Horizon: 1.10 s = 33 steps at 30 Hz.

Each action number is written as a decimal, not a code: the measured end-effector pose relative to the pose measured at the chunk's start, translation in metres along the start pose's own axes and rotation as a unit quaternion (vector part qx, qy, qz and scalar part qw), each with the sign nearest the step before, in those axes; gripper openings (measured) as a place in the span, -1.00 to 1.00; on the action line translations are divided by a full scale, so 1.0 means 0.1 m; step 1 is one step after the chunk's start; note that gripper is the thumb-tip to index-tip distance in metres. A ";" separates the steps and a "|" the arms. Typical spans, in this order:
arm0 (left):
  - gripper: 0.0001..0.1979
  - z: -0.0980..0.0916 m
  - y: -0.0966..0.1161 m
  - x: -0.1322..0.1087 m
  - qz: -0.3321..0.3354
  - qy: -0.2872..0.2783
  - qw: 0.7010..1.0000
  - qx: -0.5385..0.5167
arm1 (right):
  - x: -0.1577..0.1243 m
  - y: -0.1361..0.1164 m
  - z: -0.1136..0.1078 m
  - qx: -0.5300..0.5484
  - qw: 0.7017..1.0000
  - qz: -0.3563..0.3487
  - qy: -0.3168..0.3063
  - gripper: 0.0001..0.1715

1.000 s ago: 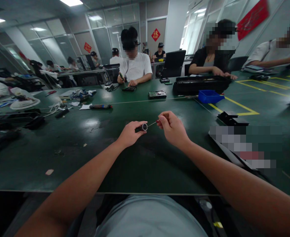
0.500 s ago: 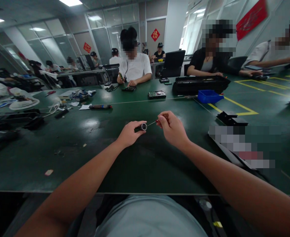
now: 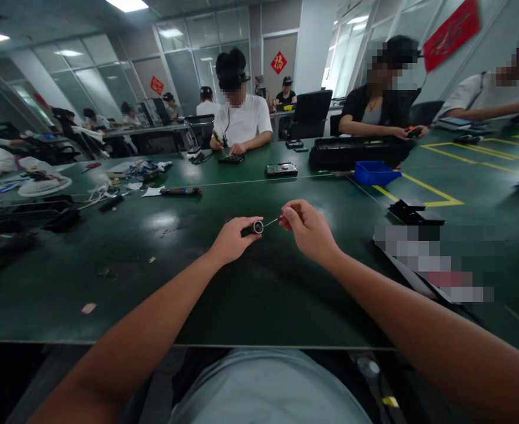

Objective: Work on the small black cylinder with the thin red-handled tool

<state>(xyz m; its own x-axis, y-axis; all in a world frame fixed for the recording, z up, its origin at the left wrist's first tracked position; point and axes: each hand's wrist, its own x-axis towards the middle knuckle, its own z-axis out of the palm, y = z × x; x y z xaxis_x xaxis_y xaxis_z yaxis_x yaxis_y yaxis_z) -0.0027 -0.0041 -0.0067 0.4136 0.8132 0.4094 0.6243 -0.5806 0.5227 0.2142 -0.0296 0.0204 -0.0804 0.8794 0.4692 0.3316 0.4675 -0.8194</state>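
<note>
Above the green table (image 3: 259, 306), my left hand (image 3: 232, 240) grips a small black cylindrical part (image 3: 258, 227) with a pale ring round its end, which faces me and to the right. My right hand (image 3: 308, 229) is closed round the reddish handle of a screwdriver (image 3: 273, 221). Its thin metal shaft points left, and the tip is at the ringed end of the part. Whether the tip sits inside or only touches the rim is too small to tell. My fingers cover most of the handle and the far side of the part.
Beyond my hands lie a hard drive (image 3: 281, 169), a blue bin (image 3: 376, 173) and a long black casing (image 3: 360, 153). A dark pen-shaped tool (image 3: 180, 191) lies left, near cables and scraps. Black brackets (image 3: 413, 213) are at the right. Co-workers sit across the table.
My hands, the cylindrical part and the screwdriver stay almost in the same place. At the far right, a co-worker's hands have come together, holding a small dark and orange object.
</note>
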 end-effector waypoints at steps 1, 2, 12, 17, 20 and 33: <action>-0.55 0.00 0.00 0.00 0.000 0.000 1.000 0.001 | 0.00 0.01 0.00 0.001 1.000 0.003 0.001 -0.74; -0.55 0.00 0.01 0.00 0.001 0.000 1.000 0.001 | 0.00 0.02 0.00 -0.002 1.000 0.003 0.003 -0.73; -0.54 0.00 0.00 0.00 -0.005 0.000 1.000 0.001 | -0.04 -0.09 0.00 -0.069 0.997 -0.039 0.003 -0.77; -0.54 0.00 -0.01 0.00 -0.007 0.002 1.000 -0.001 | -0.02 -0.03 0.00 -0.035 0.999 -0.025 0.001 -0.76; -0.54 0.00 -0.01 0.01 -0.007 -0.001 1.000 -0.002 | -0.01 -0.01 0.01 -0.021 1.000 -0.014 -0.002 -0.75; -0.54 0.00 -0.01 0.01 -0.015 -0.007 1.000 0.000 | 0.00 0.03 0.01 -0.018 1.000 -0.001 0.000 -0.77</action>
<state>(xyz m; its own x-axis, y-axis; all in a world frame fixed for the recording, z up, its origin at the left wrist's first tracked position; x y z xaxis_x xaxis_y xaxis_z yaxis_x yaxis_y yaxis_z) -0.0027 -0.0027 -0.0072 0.4048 0.8305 0.3827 0.6369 -0.5564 0.5336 0.2140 -0.0279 0.0174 -0.0804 0.8787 0.4705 0.3651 0.4652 -0.8064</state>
